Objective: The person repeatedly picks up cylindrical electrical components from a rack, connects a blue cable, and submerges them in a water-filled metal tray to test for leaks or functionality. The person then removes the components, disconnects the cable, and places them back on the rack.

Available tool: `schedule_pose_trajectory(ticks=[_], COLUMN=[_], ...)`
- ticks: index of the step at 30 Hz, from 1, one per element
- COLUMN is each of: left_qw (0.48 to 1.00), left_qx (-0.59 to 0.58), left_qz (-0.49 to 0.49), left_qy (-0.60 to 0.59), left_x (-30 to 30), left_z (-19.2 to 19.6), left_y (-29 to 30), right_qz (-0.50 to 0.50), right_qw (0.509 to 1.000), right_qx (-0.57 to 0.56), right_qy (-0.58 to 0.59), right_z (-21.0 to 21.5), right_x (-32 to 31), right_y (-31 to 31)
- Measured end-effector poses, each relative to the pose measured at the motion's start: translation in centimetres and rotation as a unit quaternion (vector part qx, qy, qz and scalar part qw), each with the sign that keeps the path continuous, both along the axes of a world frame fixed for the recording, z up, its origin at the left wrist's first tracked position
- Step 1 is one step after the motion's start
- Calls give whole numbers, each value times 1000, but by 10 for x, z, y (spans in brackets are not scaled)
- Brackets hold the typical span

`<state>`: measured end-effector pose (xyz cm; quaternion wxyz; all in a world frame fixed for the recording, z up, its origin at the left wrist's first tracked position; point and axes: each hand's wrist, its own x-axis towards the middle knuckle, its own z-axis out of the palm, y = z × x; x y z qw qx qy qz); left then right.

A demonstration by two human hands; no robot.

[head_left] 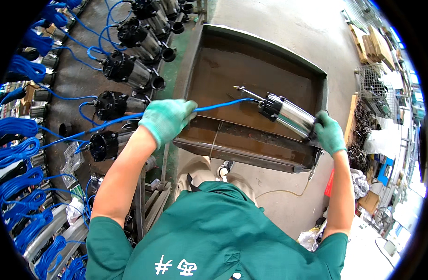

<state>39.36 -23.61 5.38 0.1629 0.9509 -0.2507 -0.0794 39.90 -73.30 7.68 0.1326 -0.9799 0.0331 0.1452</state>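
Here, in the head view, the right hand (329, 133) in a green glove is closed around the lower end of a shiny steel pump (288, 116), a cylinder with a black cap at its far end. The pump lies tilted above the brown metal tray (251, 140), with the black cap up and to the left of the hand, well over the wet tray bottom. From the black cap a blue cable (223, 103) runs to the left, straight to the left hand (166, 119).

The left hand (also in a green glove) is closed on this blue cable, just above the near left corner of the tray; I cannot see the fingers on the under side. Past this hand the cable goes on down and to the left, toward the bench.

To the left of the left hand stands a row of similar pumps (130, 70) on a dark bench — black caps, steel bodies, each with a blue cable. Further left hang many coils of blue cable (18, 158). Below the right hand a thin yellowish hose (288, 192) lies on the concrete floor (288, 28).
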Motion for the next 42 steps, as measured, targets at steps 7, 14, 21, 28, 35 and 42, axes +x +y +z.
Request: schedule_pose_trajectory(ticks=[7, 14, 21, 28, 35, 42], left_qw=[995, 996, 976, 967, 959, 959], left_qx=[86, 3, -23, 53, 108, 111], left_qz=[-3, 89, 213, 233, 231, 235], left_qy=[43, 19, 42, 92, 127, 112], left_x=[53, 46, 50, 58, 64, 61], left_z=[-117, -165, -178, -175, -174, -169], left_y=[-42, -44, -42, -46, -51, -55], right_qz=[36, 24, 23, 6, 16, -79], right_qw=[986, 992, 994, 997, 997, 975], right_qx=[-135, -122, -86, -49, 7, 100], right_qy=[89, 18, 62, 51, -70, -184], right_z=[-85, -162, -191, -228, -239, -194], right_x=[59, 67, 82, 92, 70, -1], right_y=[49, 59, 81, 91, 87, -12])
